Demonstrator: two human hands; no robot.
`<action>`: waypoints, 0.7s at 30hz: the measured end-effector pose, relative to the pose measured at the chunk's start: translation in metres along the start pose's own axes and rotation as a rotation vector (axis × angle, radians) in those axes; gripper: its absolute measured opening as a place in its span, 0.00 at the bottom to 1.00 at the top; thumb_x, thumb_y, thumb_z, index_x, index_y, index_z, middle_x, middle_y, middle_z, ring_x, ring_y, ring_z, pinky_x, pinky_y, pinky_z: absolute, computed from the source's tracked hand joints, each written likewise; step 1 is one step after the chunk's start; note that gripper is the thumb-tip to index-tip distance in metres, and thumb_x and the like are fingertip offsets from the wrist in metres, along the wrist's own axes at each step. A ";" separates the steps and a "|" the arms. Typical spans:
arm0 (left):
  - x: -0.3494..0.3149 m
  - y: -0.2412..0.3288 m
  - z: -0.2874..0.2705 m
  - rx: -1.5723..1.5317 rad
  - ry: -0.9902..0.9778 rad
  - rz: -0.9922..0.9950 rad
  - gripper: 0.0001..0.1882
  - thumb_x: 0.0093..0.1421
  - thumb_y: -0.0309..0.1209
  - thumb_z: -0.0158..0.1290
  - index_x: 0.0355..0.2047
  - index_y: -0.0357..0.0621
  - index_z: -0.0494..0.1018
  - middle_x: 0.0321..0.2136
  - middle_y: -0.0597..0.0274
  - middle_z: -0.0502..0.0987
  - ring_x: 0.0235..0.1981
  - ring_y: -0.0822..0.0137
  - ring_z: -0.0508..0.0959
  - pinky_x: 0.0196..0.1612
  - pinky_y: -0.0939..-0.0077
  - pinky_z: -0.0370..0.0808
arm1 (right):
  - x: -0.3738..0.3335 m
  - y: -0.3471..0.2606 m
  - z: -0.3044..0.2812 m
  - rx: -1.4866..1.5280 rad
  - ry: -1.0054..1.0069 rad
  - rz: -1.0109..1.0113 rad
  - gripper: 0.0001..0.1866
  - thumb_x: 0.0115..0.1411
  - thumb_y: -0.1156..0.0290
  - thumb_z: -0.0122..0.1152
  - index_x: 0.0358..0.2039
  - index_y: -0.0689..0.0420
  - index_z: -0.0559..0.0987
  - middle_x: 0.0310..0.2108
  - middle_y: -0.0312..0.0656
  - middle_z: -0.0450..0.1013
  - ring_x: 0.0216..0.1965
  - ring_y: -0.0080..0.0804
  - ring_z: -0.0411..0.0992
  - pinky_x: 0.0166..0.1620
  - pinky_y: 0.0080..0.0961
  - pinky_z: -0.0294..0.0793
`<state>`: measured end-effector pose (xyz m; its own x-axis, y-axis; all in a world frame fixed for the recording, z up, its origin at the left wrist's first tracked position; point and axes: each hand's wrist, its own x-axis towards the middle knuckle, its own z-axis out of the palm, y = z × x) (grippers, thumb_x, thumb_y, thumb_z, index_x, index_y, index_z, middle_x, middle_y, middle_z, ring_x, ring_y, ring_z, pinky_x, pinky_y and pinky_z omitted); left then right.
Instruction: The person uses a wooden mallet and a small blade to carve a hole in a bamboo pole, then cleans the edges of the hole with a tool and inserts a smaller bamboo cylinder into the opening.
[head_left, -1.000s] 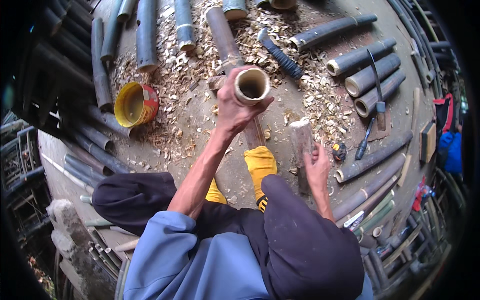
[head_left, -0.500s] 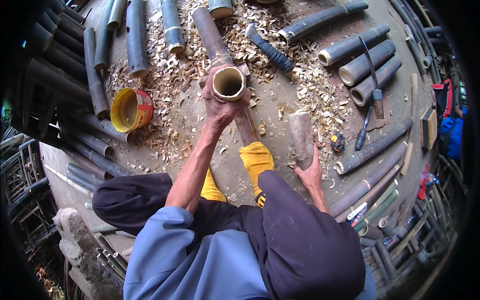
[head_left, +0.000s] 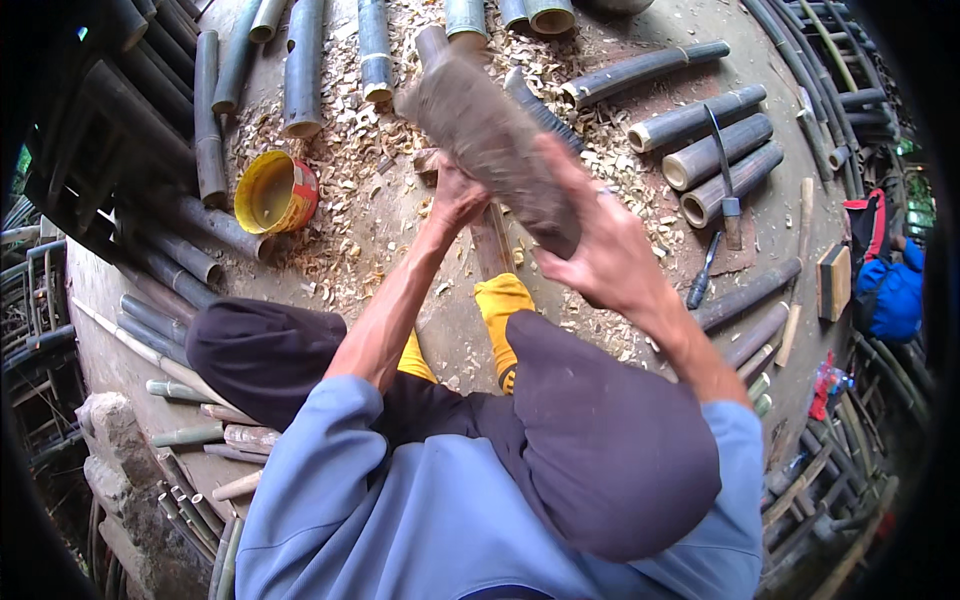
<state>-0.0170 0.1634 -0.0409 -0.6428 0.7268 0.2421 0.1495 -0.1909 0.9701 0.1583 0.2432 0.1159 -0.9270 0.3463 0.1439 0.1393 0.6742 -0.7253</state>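
Observation:
A thick, rough, grey-brown wooden block, slightly blurred by motion, is raised in my right hand, whose fingers and thumb are closed on its near end. My left hand is closed just below and left of the block. The upright bamboo tube that this hand gripped half a second ago is hidden behind the block now. A brown bamboo length runs along the ground under my left hand to my yellow-covered foot.
Wood chips litter the ground. A yellow and red bucket stands at left. Dark bamboo tubes lie at right with a long-bladed tool across them. A wrapped handle shows partly behind the block.
My right hand has lifted the wooden block from the ground at right, up and leftward over the bamboo tube. My left hand stays in nearly the same place.

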 end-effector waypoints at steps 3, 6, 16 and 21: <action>-0.006 0.009 0.001 -0.027 -0.035 0.102 0.21 0.51 0.29 0.60 0.46 0.39 0.71 0.40 0.58 0.77 0.40 0.65 0.77 0.47 0.70 0.73 | 0.010 -0.014 -0.007 0.009 -0.178 0.054 0.50 0.40 0.72 0.66 0.65 0.52 0.52 0.61 0.49 0.59 0.59 0.44 0.62 0.60 0.34 0.62; 0.002 0.005 -0.011 -0.011 -0.140 -0.095 0.26 0.44 0.30 0.64 0.45 0.40 0.71 0.37 0.62 0.77 0.38 0.70 0.76 0.45 0.72 0.74 | 0.011 -0.031 -0.014 0.115 0.013 -0.053 0.51 0.39 0.71 0.68 0.64 0.52 0.54 0.62 0.49 0.57 0.59 0.45 0.61 0.62 0.33 0.59; 0.008 0.019 0.000 -0.159 -0.176 -0.213 0.23 0.40 0.25 0.63 0.40 0.39 0.71 0.28 0.67 0.76 0.28 0.74 0.75 0.34 0.77 0.76 | -0.011 0.006 0.015 -0.318 -0.081 0.165 0.53 0.40 0.70 0.67 0.65 0.55 0.48 0.53 0.58 0.64 0.49 0.47 0.71 0.51 0.35 0.71; -0.002 -0.006 -0.009 -0.022 -0.103 -0.139 0.25 0.37 0.24 0.62 0.40 0.40 0.71 0.32 0.66 0.74 0.34 0.73 0.73 0.41 0.77 0.72 | -0.001 -0.030 -0.013 0.169 0.125 -0.024 0.51 0.40 0.71 0.66 0.65 0.49 0.52 0.60 0.53 0.59 0.55 0.48 0.66 0.56 0.34 0.68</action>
<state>-0.0236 0.1574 -0.0469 -0.5756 0.8108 0.1066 0.0472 -0.0971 0.9941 0.1594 0.2312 0.1464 -0.8773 0.4173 0.2372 0.0480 0.5679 -0.8217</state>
